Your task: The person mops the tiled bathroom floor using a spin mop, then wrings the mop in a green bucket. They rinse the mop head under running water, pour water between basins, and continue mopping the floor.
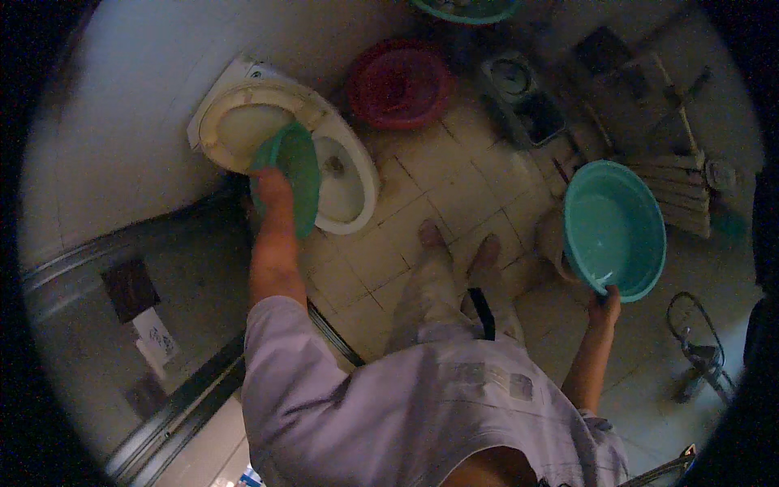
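Note:
My left hand [272, 184] grips a green plastic basin [299, 176] by its rim, tilted on edge over the left part of the toilet bowl [356, 201]. The raised toilet seat and lid [210, 125] are partly behind it. Over on the right, my right hand [604, 307] holds a turquoise plastic basin [614, 225] by its near rim, its inside facing up with a pale glint near my thumb. The fingers of both hands are partly hidden by the basins.
A red basin [398, 85] is on the tiled floor [426, 182] beyond the toilet, with another green basin [471, 18] at the top edge. A grey container [523, 100] and a slatted rack [669, 189] stand at the right. A metal-framed sliding door [176, 395] is at the left.

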Available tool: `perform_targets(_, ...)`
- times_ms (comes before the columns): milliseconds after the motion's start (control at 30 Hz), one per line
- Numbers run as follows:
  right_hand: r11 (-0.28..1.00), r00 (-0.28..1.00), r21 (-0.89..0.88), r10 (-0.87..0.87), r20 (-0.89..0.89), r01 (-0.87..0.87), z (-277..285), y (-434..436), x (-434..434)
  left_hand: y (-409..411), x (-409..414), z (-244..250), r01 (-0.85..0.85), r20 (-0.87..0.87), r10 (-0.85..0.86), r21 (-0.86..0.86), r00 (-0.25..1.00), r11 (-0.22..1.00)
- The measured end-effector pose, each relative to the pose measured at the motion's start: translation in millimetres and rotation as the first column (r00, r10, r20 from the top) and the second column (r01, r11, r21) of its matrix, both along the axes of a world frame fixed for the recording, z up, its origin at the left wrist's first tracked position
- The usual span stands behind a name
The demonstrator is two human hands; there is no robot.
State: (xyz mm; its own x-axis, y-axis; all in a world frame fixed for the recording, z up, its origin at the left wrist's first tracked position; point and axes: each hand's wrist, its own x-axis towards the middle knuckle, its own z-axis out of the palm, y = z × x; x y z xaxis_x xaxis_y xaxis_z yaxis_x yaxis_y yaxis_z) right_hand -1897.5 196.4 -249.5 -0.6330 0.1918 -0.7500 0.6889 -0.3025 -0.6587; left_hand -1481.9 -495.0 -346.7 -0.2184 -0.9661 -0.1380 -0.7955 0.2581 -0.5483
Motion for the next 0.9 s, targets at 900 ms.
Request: perform_targets(900,0.87,0.853,-0.086,-0.449,0.265,0.485,-151,148,64,148,-12,73,-0.35,-0.832,0.538,0.467,0.137,0.812)
